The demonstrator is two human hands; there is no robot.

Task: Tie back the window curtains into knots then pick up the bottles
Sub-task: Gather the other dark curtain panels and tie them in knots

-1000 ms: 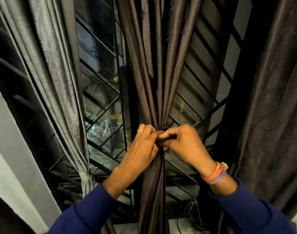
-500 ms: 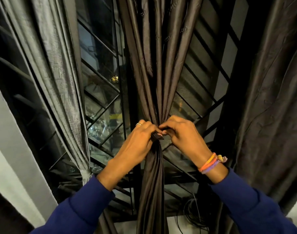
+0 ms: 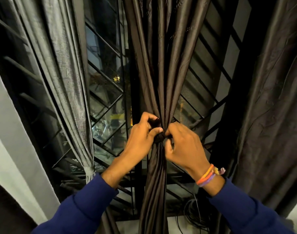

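A dark brown curtain (image 3: 161, 65) hangs in the middle of the window, gathered tight into a bunch at hand height, with its tail (image 3: 154, 191) falling straight below. A small dark knot or tie (image 3: 160, 136) sits at the gathered point. My left hand (image 3: 141, 137) grips the bunch from the left, thumb pressed against the knot. My right hand (image 3: 183, 146) pinches the knot from the right with curled fingers. No bottles are in view.
A grey curtain (image 3: 65, 81) hangs at the left, tied low at a band (image 3: 90, 171). Another dark curtain (image 3: 271, 115) hangs loose at the right. Black window grille bars (image 3: 107, 85) stand behind. Coiled black cable (image 3: 191, 215) lies on the sill.
Both hands have risen slightly along the curtain and closed tighter around the gathered point; the dark knot between them now shows more compact.
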